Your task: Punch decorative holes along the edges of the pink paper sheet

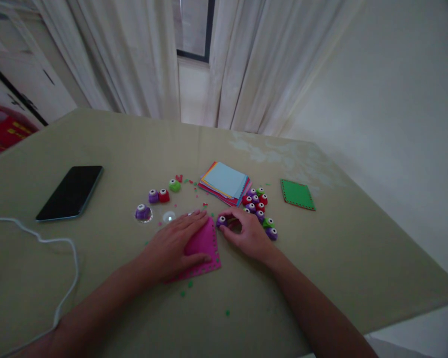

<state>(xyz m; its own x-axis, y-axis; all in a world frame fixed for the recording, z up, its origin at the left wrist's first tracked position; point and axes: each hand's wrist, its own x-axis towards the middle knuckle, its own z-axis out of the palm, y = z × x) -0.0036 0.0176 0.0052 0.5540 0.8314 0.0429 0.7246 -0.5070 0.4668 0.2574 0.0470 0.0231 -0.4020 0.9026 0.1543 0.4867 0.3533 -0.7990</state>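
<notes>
My left hand [173, 243] lies flat on a pink paper square [206, 243] with punched holes along its edges, pressing it to the table. My right hand [248, 232] grips a small purple paper punch [221, 220] set at the sheet's upper right corner. A cluster of several small punches [257, 203], purple, red and green, sits just beyond my right hand. Three more punches [163, 193] and a larger purple one [143, 212] lie beyond my left hand.
A stack of coloured paper [226, 181] lies at table centre, a green punched square [297, 194] to its right. A black phone [71, 192] and a white cable [56, 243] are at left. Paper bits dot the olive tablecloth [358, 248].
</notes>
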